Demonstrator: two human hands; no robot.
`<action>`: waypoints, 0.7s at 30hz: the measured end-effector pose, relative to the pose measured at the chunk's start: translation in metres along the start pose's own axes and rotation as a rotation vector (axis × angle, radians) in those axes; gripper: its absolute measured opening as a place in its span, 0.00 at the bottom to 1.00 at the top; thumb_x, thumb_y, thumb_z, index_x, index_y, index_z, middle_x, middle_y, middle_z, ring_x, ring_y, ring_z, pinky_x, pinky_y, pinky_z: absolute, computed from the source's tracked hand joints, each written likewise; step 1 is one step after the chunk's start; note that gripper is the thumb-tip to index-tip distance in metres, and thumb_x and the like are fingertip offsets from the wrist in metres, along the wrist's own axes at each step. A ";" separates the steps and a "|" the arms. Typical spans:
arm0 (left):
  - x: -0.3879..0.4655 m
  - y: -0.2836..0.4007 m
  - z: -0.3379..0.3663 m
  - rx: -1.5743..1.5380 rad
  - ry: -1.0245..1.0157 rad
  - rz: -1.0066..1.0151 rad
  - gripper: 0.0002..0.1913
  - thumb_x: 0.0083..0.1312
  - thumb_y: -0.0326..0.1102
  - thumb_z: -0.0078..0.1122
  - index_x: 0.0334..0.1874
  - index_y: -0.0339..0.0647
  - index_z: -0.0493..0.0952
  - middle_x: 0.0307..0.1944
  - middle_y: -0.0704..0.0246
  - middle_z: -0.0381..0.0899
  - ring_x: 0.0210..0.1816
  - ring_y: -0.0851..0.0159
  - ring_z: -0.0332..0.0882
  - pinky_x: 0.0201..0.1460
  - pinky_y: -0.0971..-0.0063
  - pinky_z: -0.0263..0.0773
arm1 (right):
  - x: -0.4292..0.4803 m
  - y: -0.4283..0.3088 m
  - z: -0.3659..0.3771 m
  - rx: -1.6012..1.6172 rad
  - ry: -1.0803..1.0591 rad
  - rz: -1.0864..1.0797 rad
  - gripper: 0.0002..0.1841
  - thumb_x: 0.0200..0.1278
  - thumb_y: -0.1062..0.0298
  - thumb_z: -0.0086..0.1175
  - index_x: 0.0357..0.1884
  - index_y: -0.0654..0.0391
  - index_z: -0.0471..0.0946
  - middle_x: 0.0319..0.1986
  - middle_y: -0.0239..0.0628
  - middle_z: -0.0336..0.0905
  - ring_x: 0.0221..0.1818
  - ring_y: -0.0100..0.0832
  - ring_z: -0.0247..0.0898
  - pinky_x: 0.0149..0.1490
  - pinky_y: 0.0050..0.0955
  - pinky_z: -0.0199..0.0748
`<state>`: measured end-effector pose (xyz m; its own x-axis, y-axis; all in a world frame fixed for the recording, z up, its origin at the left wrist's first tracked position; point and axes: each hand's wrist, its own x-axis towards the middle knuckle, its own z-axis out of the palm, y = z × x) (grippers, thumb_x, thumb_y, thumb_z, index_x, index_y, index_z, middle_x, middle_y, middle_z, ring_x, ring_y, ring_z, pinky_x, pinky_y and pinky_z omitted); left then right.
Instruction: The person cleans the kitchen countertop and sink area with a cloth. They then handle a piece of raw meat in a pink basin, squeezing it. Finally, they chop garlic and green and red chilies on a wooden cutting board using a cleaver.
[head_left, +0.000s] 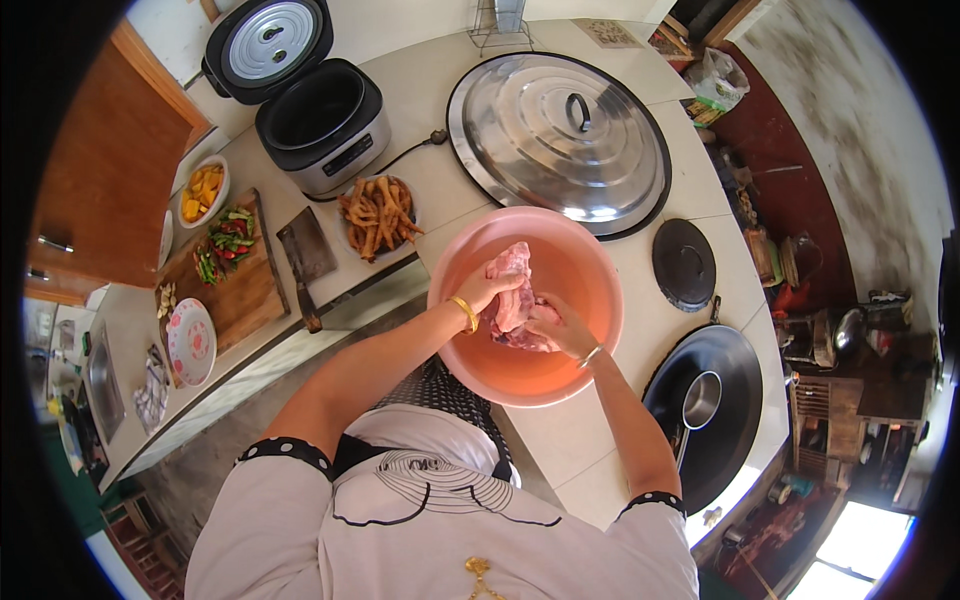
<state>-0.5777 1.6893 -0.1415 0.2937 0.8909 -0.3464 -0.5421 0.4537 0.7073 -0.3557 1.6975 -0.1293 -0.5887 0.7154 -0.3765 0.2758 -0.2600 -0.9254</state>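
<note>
A pink plastic basin (592, 360) stands on the tiled counter right in front of me. Over its inside, my left hand (480, 294) grips an upright piece of raw, bony meat (513, 259), thumb across the front. My right hand (564, 328) holds more raw meat (517, 339) at the lower right of that piece, its fingertips partly hidden against it. The basin appears to contain some liquid, though its depth is hard to judge. A yellow bangle circles my left wrist and a silver one my right.
Behind the basin lies a large metal lid (517, 127). A wok (720, 465) with a ladle (703, 400) sits at right, near a dark round lid (684, 262). Leftward are chicken feet (381, 214), a cleaver (309, 244), a cutting board (247, 315) and an open rice cooker (330, 127).
</note>
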 end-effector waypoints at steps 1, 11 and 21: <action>0.001 -0.004 0.003 -0.050 0.057 0.005 0.15 0.63 0.35 0.64 0.49 0.41 0.74 0.38 0.69 0.81 0.39 0.69 0.81 0.46 0.73 0.76 | -0.002 0.000 -0.001 0.036 0.005 0.004 0.31 0.57 0.65 0.65 0.62 0.61 0.66 0.49 0.36 0.73 0.50 0.26 0.71 0.54 0.26 0.72; 0.002 -0.009 0.004 -0.322 0.107 -0.270 0.14 0.68 0.43 0.54 0.47 0.41 0.76 0.42 0.66 0.82 0.43 0.65 0.82 0.47 0.70 0.79 | -0.024 -0.020 0.014 0.440 0.066 0.037 0.31 0.56 0.65 0.65 0.60 0.63 0.67 0.51 0.36 0.73 0.53 0.27 0.70 0.58 0.27 0.69; -0.014 -0.004 0.027 -0.531 -0.040 -0.283 0.12 0.69 0.40 0.51 0.46 0.40 0.74 0.46 0.62 0.79 0.49 0.59 0.79 0.57 0.61 0.75 | -0.038 -0.019 0.010 0.482 0.037 -0.082 0.35 0.57 0.65 0.64 0.65 0.61 0.62 0.57 0.38 0.68 0.60 0.31 0.65 0.64 0.32 0.64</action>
<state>-0.5580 1.6749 -0.1225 0.5079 0.7375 -0.4451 -0.7546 0.6301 0.1831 -0.3464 1.6685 -0.0977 -0.5637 0.7665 -0.3077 -0.1589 -0.4662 -0.8703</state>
